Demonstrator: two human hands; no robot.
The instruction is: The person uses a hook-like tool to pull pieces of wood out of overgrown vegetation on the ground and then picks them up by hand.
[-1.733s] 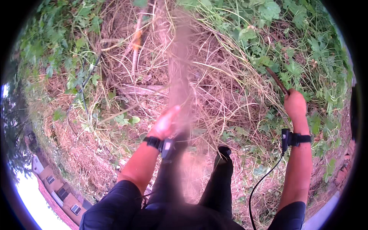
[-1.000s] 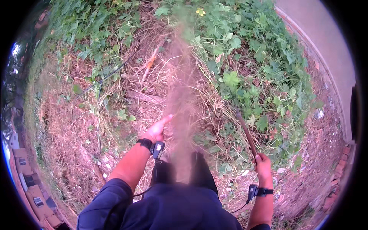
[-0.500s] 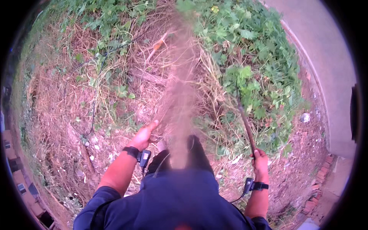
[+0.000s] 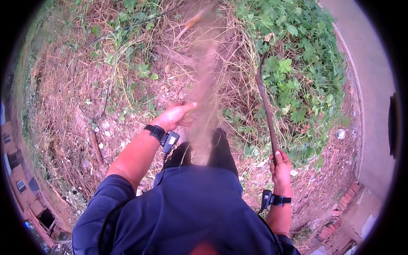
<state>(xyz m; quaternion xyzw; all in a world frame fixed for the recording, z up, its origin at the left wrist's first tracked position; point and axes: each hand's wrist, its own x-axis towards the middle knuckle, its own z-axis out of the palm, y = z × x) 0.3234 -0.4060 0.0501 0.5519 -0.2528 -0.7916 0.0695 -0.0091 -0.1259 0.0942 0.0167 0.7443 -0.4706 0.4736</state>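
My right hand (image 4: pixel 280 165) is wrapped round the lower end of a long dark stick (image 4: pixel 267 106). The stick runs forward, nearly upright in view, and its bent far end lies among dry stems at the edge of the green vines (image 4: pixel 297 80). My left hand (image 4: pixel 176 115) reaches out ahead of my legs, thumb stretched forward and fingers apart, with nothing seen in it. Its fingertips are beside a blurred streak down the middle of the view, which partly hides the dry stems (image 4: pixel 231 63) there. Whether they touch any stem I cannot tell.
A pale stick with an orange part (image 4: pixel 191 23) lies ahead. Black cable-like lines (image 4: pixel 106 91) cross the dry growth on the left. At the right are a concrete strip (image 4: pixel 365 76), a round silvery thing (image 4: pixel 340 133) and a row of bricks (image 4: pixel 344 197).
My left hand has moved forward and right, its fingers spreading more. The stick in my right hand stands more upright, with more of its bent end showing. The ground has shifted in view.
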